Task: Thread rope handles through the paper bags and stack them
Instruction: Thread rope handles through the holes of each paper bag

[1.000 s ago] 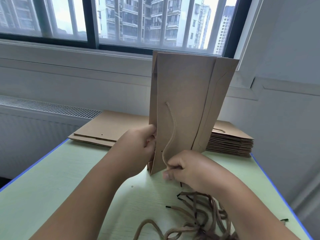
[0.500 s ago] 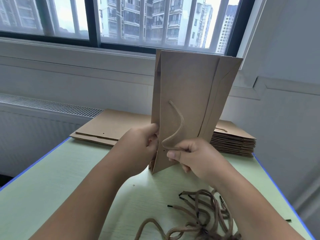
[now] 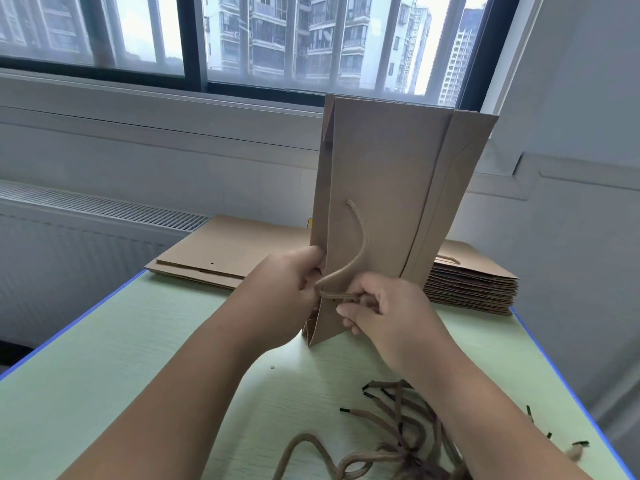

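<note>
Change: the left hand (image 3: 291, 282) has kept its place, while the right hand (image 3: 388, 317) has risen from the lower edge of the paper bag (image 3: 381, 174) and carried the free end of the rope handle (image 3: 363, 240) across towards it.
Meaning: the loop now bends to the second hole, so I judge this end is about to be threaded.
Left hand: fingers clamped on the bag's left edge, holding it upright over the bench (image 3: 138, 341).
Right hand: fingers pinched together on the rope end, just beside the left hand.

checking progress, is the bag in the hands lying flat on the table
No, the paper bag stands upright, gripped by the left hand, while the right hand pinches its rope handle.
</note>
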`<state>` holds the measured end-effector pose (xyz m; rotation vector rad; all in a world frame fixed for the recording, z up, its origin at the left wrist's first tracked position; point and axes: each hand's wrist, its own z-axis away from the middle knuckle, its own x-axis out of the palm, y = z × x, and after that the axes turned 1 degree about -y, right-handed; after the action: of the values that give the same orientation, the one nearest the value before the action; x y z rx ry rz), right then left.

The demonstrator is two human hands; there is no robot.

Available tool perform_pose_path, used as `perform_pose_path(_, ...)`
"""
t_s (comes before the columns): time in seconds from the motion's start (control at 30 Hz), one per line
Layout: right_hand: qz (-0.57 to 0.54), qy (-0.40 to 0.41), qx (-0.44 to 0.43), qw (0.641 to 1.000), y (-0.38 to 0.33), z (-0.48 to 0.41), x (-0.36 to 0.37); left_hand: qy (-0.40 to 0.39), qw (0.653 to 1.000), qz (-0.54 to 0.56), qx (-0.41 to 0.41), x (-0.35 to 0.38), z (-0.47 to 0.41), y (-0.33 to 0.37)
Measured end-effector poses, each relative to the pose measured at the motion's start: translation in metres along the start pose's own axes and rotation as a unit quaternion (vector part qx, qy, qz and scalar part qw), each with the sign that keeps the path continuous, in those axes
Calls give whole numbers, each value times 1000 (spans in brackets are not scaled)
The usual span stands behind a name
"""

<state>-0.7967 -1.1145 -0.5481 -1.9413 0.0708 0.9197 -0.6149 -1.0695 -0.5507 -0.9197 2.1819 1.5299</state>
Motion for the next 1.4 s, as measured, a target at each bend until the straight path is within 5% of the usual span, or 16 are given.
perform_pose_path(0.6,27,65,-87,994,11,-1,8,-4,999,31,-19,5,-1,-1)
perform_pose_path(1.4,85,61,-71,992,13,-5,10,-96,990,96,-45,2,1,0)
